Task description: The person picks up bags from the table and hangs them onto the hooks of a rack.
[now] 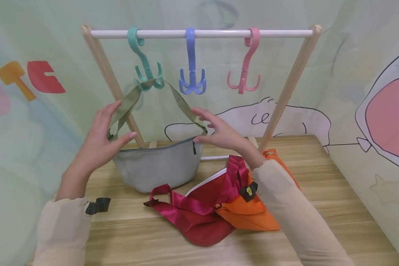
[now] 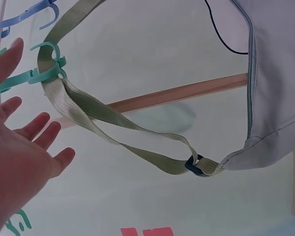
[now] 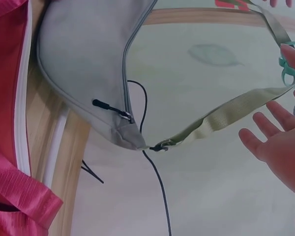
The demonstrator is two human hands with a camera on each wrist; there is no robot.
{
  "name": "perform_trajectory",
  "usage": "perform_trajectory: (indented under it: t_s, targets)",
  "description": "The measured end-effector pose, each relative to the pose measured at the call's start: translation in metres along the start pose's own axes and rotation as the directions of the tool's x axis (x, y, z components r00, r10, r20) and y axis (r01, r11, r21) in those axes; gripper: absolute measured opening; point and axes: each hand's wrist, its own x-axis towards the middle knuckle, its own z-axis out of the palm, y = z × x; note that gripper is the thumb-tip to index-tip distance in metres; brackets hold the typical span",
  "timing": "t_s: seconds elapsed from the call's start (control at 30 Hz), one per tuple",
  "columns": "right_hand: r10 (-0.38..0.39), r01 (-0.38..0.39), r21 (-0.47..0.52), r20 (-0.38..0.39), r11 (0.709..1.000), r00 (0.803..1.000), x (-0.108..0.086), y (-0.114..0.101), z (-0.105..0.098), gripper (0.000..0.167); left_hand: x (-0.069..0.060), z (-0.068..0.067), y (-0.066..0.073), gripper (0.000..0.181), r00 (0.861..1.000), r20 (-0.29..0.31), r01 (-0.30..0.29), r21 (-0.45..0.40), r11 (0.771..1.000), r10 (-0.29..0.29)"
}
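A grey bag [image 1: 159, 166] hangs by its green strap [image 1: 129, 101] from the teal hook [image 1: 146, 72]; its bottom is near the tabletop. My left hand [image 1: 98, 140], fingers spread, is beside the strap's left side; in the left wrist view a gap shows between the hand [image 2: 24, 147] and the strap [image 2: 83, 110]. My right hand [image 1: 222, 135] is by the strap's right side and the bag's zipper end, fingers extended. In the right wrist view that hand [image 3: 285, 147] stands apart from the strap [image 3: 226, 113], holding nothing.
A blue hook [image 1: 192, 74] and a pink hook [image 1: 246, 66] hang on the white rod [image 1: 219, 34] of a wooden stand. On the table [image 1: 126, 236] lie a red bag [image 1: 203, 225] and an orange bag [image 1: 256, 216], partly overlapping, below my right forearm.
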Motion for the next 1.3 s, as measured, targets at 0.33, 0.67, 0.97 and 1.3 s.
perform_trajectory:
  t_s: [0.33,0.67,0.97,1.3]
  targets:
    - [0.036,-0.036,0.003,0.019,0.999,0.999,-0.01,0.008,-0.006,0.077,-0.004,0.002,0.01,0.078,0.997,-0.043,-0.062,0.021,0.998,0.062]
    - [0.065,-0.066,0.015,0.078,0.998,0.995,-0.022,0.018,-0.009,0.078,-0.005,0.009,0.018,0.077,0.993,-0.026,-0.117,0.046,0.992,0.119]
    - [0.088,-0.086,-0.017,0.097,0.996,0.991,-0.029,0.021,-0.009,0.076,-0.008,0.021,0.017,0.076,0.986,0.014,-0.164,0.06,0.985,0.163]
    - [0.096,-0.097,0.001,0.129,0.995,0.987,-0.042,0.033,-0.005,0.078,-0.014,0.038,0.012,0.076,0.987,0.095,-0.133,0.009,0.991,0.132]
